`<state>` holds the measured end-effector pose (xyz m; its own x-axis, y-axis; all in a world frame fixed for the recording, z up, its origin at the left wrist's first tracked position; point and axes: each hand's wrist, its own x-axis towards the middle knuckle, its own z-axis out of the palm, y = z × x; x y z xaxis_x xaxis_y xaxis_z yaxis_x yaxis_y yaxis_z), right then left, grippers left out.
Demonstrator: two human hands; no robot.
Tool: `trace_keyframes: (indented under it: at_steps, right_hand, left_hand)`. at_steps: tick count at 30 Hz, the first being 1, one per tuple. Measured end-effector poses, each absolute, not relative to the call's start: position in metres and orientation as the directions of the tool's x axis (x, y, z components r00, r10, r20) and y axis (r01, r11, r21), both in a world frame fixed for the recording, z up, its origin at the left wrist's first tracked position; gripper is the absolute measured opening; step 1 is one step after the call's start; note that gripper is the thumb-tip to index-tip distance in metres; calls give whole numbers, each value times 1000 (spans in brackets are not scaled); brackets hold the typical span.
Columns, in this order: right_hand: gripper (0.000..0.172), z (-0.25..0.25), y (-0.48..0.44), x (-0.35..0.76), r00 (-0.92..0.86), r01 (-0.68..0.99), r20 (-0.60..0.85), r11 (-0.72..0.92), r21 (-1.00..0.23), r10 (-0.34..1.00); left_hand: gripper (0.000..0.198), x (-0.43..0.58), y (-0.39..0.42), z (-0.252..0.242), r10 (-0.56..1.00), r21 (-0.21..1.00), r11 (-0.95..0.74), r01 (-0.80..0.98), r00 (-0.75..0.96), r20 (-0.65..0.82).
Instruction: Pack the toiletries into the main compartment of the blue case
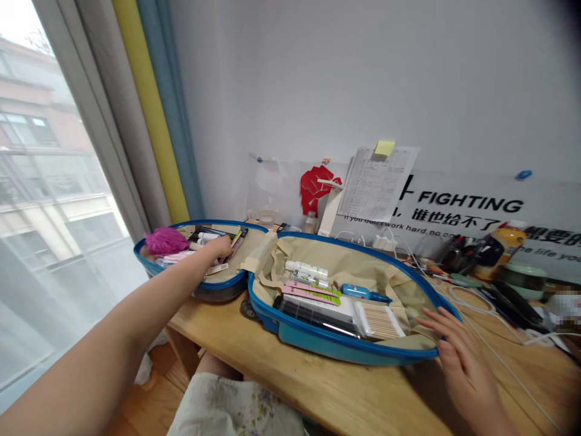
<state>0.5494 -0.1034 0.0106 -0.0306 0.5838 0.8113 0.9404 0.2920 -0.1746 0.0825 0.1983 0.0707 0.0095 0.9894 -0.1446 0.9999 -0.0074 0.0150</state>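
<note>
A blue suitcase (354, 351) lies opened out on the wooden desk, its two beige-lined halves side by side. My left hand (220, 247) reaches into the left half, among tubes and slim packets; its fingers are mostly hidden, so any hold cannot be seen. A magenta mesh puff (166, 241) lies at that half's left end. My right hand (458, 351) rests with spread fingers on the right rim, holding nothing. Inside the right half are a white bottle (306, 269), a blue bottle (363, 293), pink packets (308, 290), a black box (313, 318) and a pack of cotton swabs (379, 320).
Behind the suitcase are a small glass jar (310, 223), a wall banner (472, 203) and pinned papers (379, 181). White cables (481, 309), an orange-yellow bottle (503, 248) and a green-lidded container (521, 280) crowd the desk's right side. Curtains (158, 109) and a window stand left.
</note>
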Motion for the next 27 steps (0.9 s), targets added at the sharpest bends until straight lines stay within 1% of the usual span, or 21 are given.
trace_keyframes:
  at_steps: [6, 9, 12, 14, 15, 17, 19, 20, 24, 27]
  right_hand:
    - [35, 11, -103, 548, -18, 938, 806, 289, -191, 591]
    - [38, 10, -103, 547, -1, 936, 808, 286, -208, 590]
    - [40, 10, -103, 547, 17, 932, 808, 283, -226, 589]
    - [41, 10, -102, 547, 16, 931, 806, 285, -228, 592]
    - [41, 10, -102, 548, 14, 931, 804, 284, -227, 594]
    - [41, 10, -102, 548, 14, 932, 801, 282, -228, 599]
    - [42, 11, -103, 547, 21, 931, 801, 280, -233, 598]
    - [42, 12, -103, 547, 23, 930, 801, 281, -236, 598]
    - [43, 14, -104, 545, 19, 930, 796, 281, -236, 605]
    - [45, 13, -104, 545, 36, 932, 792, 265, -247, 610]
  left_hand:
    - [35, 90, 182, 80, 998, 70, -29, 997, 33, -53]
    - [33, 104, 170, 97, 993, 117, -112, 987, 107, 43]
    - [37, 129, 151, 118, 955, 155, -276, 949, 253, 151]
    - [38, 151, 129, 130, 891, 154, -435, 887, 400, 213]
    - [37, 163, 117, 134, 840, 142, -527, 838, 488, 237]
    - [35, 185, 89, 139, 681, 66, -719, 692, 682, 266]
    - [34, 204, 63, 139, 578, -1, -804, 594, 782, 234]
    - [34, 212, 53, 137, 554, -21, -822, 569, 808, 201]
    - [36, 231, 32, 124, 496, -63, -865, 498, 867, 42]
    - [39, 238, 32, 112, 487, -76, -872, 483, 873, -41]
